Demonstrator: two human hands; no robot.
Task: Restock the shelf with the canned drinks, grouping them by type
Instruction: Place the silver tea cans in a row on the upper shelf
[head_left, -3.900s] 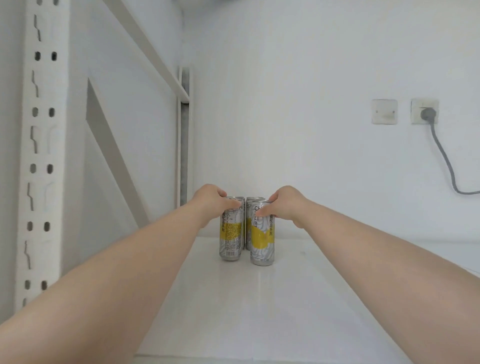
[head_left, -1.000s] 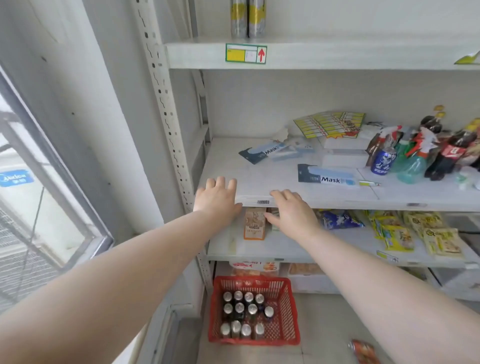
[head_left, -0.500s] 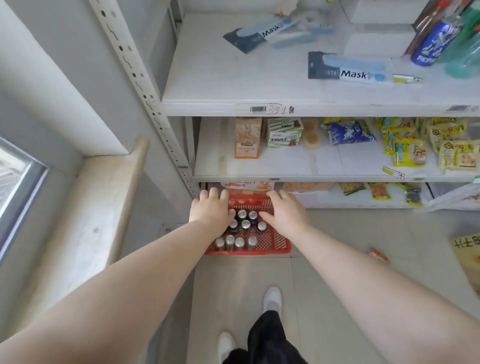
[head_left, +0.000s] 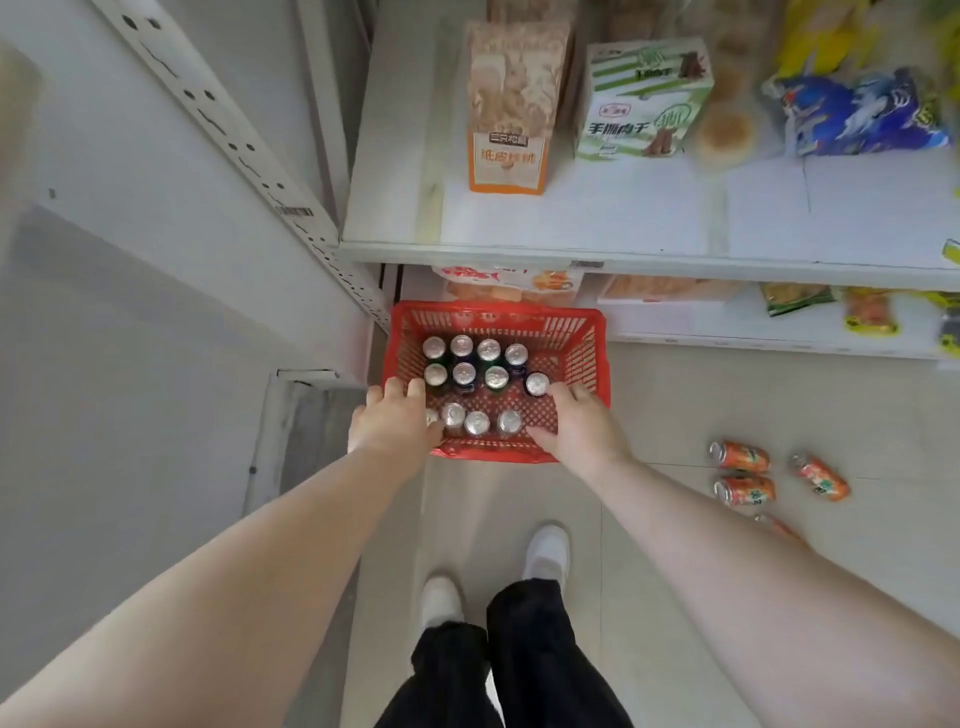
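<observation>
A red plastic basket (head_left: 589, 332) sits on the floor below the shelving. Several upright cans (head_left: 464, 371) with silver tops stand inside it in rows. My left hand (head_left: 392, 423) hovers over the basket's near left corner, fingers spread, next to the front row of cans (head_left: 477, 422). My right hand (head_left: 582, 431) is over the near right part, fingers apart, holding nothing. Both hands are empty. Three orange cans (head_left: 740, 457) lie on their sides on the floor to the right.
A low shelf (head_left: 649, 260) above the basket carries an orange snack box (head_left: 509, 104), a green-and-white box (head_left: 644, 98) and blue and yellow packets. The perforated shelf upright (head_left: 249, 156) runs along the left. My feet in white shoes (head_left: 545, 551) stand just behind the basket.
My view dropped from the top shelf with the yellow cans down to the floor basket. Both empty hands came down with it and now hover over the basket's cans.
</observation>
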